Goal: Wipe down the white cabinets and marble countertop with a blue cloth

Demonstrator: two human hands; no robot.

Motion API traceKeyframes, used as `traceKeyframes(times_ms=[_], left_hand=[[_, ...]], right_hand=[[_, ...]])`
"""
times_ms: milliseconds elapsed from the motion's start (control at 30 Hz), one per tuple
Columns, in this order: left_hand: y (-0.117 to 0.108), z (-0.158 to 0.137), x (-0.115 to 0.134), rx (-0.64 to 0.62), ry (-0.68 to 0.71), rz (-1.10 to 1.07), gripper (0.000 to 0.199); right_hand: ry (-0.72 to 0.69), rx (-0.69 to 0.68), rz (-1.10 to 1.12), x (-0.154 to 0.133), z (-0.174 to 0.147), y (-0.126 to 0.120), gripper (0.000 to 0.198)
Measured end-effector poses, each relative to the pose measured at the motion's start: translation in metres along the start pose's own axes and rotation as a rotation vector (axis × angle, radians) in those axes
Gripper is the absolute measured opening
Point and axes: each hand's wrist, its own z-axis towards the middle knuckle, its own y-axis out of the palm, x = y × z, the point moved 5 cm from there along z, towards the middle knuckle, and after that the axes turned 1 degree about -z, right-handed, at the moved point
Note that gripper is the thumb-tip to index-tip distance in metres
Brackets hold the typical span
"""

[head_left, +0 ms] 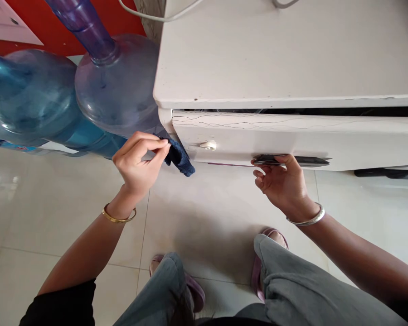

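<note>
A dark blue cloth (181, 158) hangs from the pinched fingertips of my left hand (139, 158), close to the left corner of a white drawer (238, 136). My right hand (282, 181) is closed round the dark handle (308, 161) on the drawer's front, thumb on top and fingers curled beneath. The drawer stands slightly ajar, with a dark gap under the cabinet top. Left of the handle, a round lock (208, 146) sits on the drawer front.
Large blue water bottles (119, 86) stand at the left, against the white cabinet (285, 50). A pale cable (163, 19) crosses the back. Below are the tiled floor (71, 203) and my feet in purple slippers (195, 292). A dark object (387, 173) shows at the right.
</note>
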Motion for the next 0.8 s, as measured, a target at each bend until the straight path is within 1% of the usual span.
traceKeyframes(times_ms=[67, 167, 233, 333, 367, 467, 533, 600, 667, 800], left_hand=[[0.001, -0.003, 0.001, 0.0, -0.014, 0.035, 0.006], [0.011, -0.005, 0.001, 0.028, -0.105, 0.04, 0.016], [0.021, -0.002, 0.005, 0.057, -0.121, 0.006, 0.016], [0.037, 0.006, 0.019, 0.069, -0.061, -0.028, 0.004], [0.041, 0.009, 0.025, 0.08, -0.033, -0.032, 0.004], [0.049, 0.015, 0.038, 0.126, 0.015, -0.024, 0.012], [0.052, 0.016, 0.041, 0.149, 0.014, -0.007, 0.012], [0.053, 0.015, 0.04, 0.164, 0.011, 0.012, 0.012], [0.049, 0.011, 0.033, 0.182, -0.007, 0.015, 0.013], [0.04, -0.007, 0.011, 0.182, -0.155, -0.042, 0.016]], right_hand=[[0.0, -0.013, -0.005, 0.0, 0.0, 0.0, 0.017], [-0.006, -0.037, -0.018, 0.0, 0.002, -0.002, 0.017], [-0.019, -0.052, -0.03, -0.001, 0.002, -0.003, 0.02], [-0.027, -0.058, -0.042, -0.001, 0.003, -0.003, 0.021], [-0.024, -0.053, -0.041, -0.001, 0.003, -0.003, 0.021], [-0.002, -0.031, -0.028, 0.0, 0.002, -0.003, 0.018], [0.011, -0.021, -0.018, 0.0, 0.001, -0.003, 0.017], [0.017, -0.022, -0.015, -0.001, 0.001, -0.003, 0.016], [0.018, -0.026, -0.016, -0.002, 0.0, -0.003, 0.015], [0.024, -0.022, -0.018, -0.001, 0.001, -0.003, 0.013]])
